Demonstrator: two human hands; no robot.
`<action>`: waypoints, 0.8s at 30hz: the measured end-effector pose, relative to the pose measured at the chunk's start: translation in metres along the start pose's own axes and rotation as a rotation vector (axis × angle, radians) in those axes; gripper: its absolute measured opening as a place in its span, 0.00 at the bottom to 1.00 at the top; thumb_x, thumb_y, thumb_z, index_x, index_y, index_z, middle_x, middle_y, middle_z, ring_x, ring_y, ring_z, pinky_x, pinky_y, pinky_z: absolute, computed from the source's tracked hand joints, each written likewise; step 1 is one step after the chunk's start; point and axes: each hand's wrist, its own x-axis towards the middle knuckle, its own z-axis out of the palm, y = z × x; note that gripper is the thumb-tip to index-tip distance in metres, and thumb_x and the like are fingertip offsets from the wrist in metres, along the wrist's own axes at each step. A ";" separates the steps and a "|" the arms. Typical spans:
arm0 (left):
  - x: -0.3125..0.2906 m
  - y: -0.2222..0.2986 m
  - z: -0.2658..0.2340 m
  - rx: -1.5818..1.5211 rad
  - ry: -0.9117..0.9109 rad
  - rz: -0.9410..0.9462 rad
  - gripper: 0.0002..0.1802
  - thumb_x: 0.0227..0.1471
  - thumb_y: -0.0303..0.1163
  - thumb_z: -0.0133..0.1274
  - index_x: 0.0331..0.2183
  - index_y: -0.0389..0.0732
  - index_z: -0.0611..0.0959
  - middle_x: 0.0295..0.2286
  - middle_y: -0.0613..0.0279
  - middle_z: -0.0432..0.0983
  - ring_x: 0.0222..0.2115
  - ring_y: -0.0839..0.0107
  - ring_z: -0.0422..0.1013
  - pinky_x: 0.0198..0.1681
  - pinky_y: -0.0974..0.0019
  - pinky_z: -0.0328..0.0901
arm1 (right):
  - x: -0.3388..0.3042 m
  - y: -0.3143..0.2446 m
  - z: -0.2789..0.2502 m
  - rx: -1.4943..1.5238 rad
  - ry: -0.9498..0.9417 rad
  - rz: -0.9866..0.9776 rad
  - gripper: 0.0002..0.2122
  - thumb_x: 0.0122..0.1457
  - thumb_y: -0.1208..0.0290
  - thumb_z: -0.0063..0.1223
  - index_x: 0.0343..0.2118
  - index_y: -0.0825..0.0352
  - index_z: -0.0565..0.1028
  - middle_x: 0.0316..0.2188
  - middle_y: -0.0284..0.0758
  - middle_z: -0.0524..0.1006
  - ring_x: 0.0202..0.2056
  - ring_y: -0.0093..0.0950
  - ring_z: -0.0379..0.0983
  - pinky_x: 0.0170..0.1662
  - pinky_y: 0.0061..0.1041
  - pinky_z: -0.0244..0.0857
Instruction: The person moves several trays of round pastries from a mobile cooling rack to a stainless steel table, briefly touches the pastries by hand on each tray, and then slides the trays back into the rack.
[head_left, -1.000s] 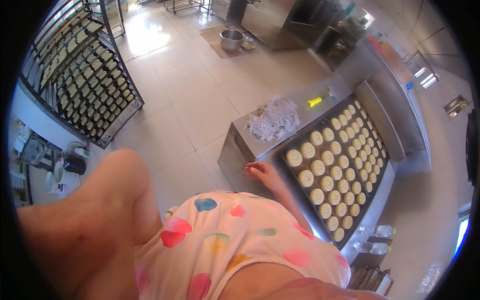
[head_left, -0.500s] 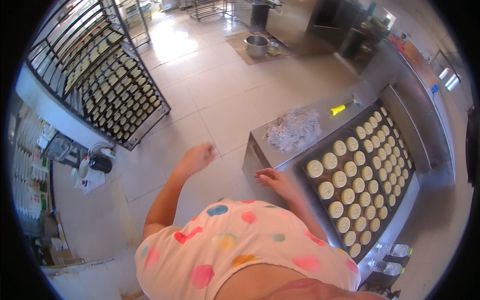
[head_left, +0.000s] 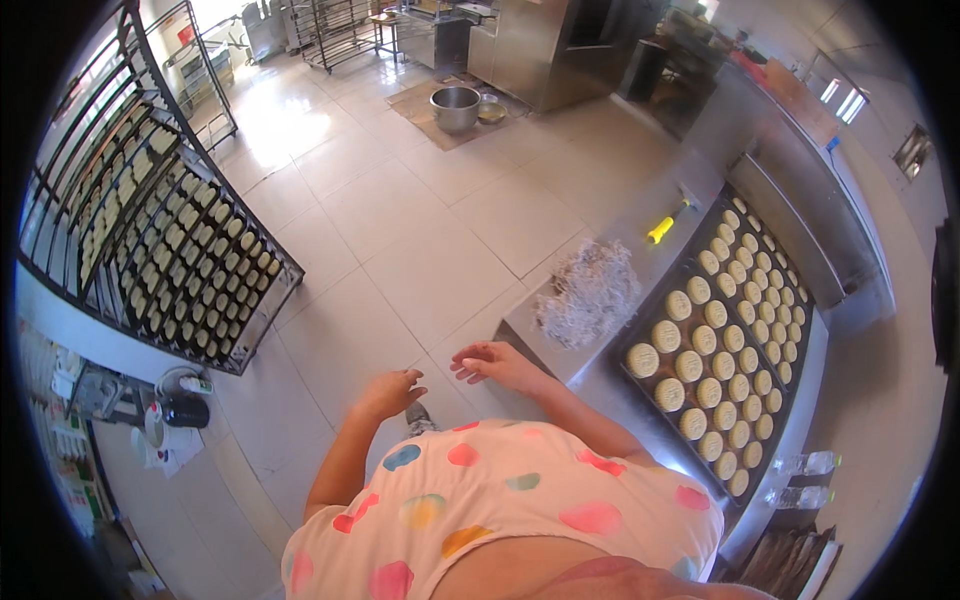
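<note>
My left hand (head_left: 388, 391) hangs in the air over the tiled floor, fingers loosely apart, holding nothing. My right hand (head_left: 497, 364) hovers near the corner of the steel worktable (head_left: 640, 260), fingers spread, empty too. On that table lies a dark baking tray (head_left: 630, 385) filled with several rows of round pale pastries (head_left: 690, 366). Beside the tray sits a heap of crumpled clear plastic (head_left: 585, 293) and a yellow-handled tool (head_left: 662, 229). My shirt is pale pink with coloured hearts.
A tall black rack trolley (head_left: 150, 230) loaded with trays of pastries stands at the left. A steel bowl (head_left: 455, 105) rests on a floor mat at the back. Two water bottles (head_left: 805, 478) lie at the table's near end. Cluttered shelves fill the lower left.
My left arm has dropped from close to the camera and moved in toward my right hand. The view has swung so the rack and table sit wider apart.
</note>
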 end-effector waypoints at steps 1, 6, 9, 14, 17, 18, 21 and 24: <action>0.000 -0.013 -0.008 -0.011 0.006 0.019 0.19 0.51 0.41 0.48 0.42 0.38 0.75 0.37 0.52 0.75 0.38 0.56 0.71 0.40 0.59 0.65 | 0.017 -0.005 0.009 0.005 -0.017 -0.029 0.13 0.59 0.70 0.45 0.44 0.72 0.69 0.41 0.40 0.73 0.41 0.28 0.72 0.44 0.27 0.67; -0.003 -0.091 -0.052 -0.098 0.065 0.077 0.16 0.51 0.39 0.49 0.39 0.38 0.77 0.32 0.54 0.77 0.33 0.58 0.73 0.37 0.60 0.66 | 0.103 -0.032 0.051 -0.059 -0.070 -0.046 0.13 0.59 0.70 0.45 0.44 0.72 0.69 0.40 0.39 0.74 0.41 0.28 0.72 0.43 0.27 0.67; -0.002 -0.128 -0.073 -0.076 0.121 -0.037 0.14 0.51 0.37 0.49 0.37 0.38 0.78 0.31 0.53 0.77 0.32 0.58 0.73 0.36 0.60 0.67 | 0.141 -0.038 0.062 -0.076 -0.043 -0.038 0.13 0.59 0.69 0.45 0.44 0.71 0.69 0.40 0.39 0.74 0.40 0.27 0.72 0.42 0.26 0.67; 0.010 -0.161 -0.097 -0.160 0.226 -0.013 0.12 0.50 0.35 0.51 0.35 0.38 0.80 0.28 0.54 0.77 0.29 0.60 0.73 0.33 0.62 0.67 | 0.188 -0.028 0.054 -0.063 -0.002 0.089 0.13 0.59 0.68 0.46 0.43 0.70 0.70 0.39 0.37 0.74 0.39 0.26 0.73 0.41 0.25 0.68; 0.024 -0.169 -0.103 -0.233 0.271 -0.021 0.12 0.50 0.34 0.51 0.35 0.38 0.80 0.28 0.54 0.77 0.27 0.61 0.73 0.32 0.64 0.67 | 0.217 -0.019 0.042 -0.040 0.021 0.153 0.14 0.58 0.67 0.46 0.43 0.70 0.70 0.38 0.37 0.74 0.38 0.26 0.73 0.39 0.24 0.68; 0.028 -0.172 -0.105 -0.245 0.267 -0.027 0.12 0.50 0.34 0.51 0.35 0.38 0.80 0.29 0.54 0.77 0.27 0.61 0.74 0.32 0.64 0.67 | 0.227 -0.016 0.037 -0.049 0.051 0.203 0.14 0.58 0.67 0.46 0.43 0.70 0.70 0.38 0.37 0.75 0.38 0.26 0.74 0.39 0.24 0.69; 0.043 -0.183 -0.120 -0.279 0.261 0.010 0.11 0.50 0.36 0.50 0.34 0.41 0.80 0.27 0.54 0.77 0.27 0.58 0.73 0.32 0.60 0.67 | 0.266 -0.011 0.019 -0.032 0.017 0.172 0.14 0.57 0.68 0.47 0.43 0.71 0.70 0.37 0.38 0.75 0.36 0.26 0.74 0.37 0.23 0.69; 0.068 -0.200 -0.152 -0.287 0.296 -0.053 0.12 0.51 0.35 0.50 0.35 0.39 0.79 0.27 0.54 0.77 0.27 0.61 0.74 0.32 0.64 0.67 | 0.316 -0.009 -0.005 -0.002 0.008 0.212 0.14 0.57 0.68 0.47 0.42 0.71 0.70 0.36 0.38 0.75 0.35 0.25 0.74 0.35 0.23 0.69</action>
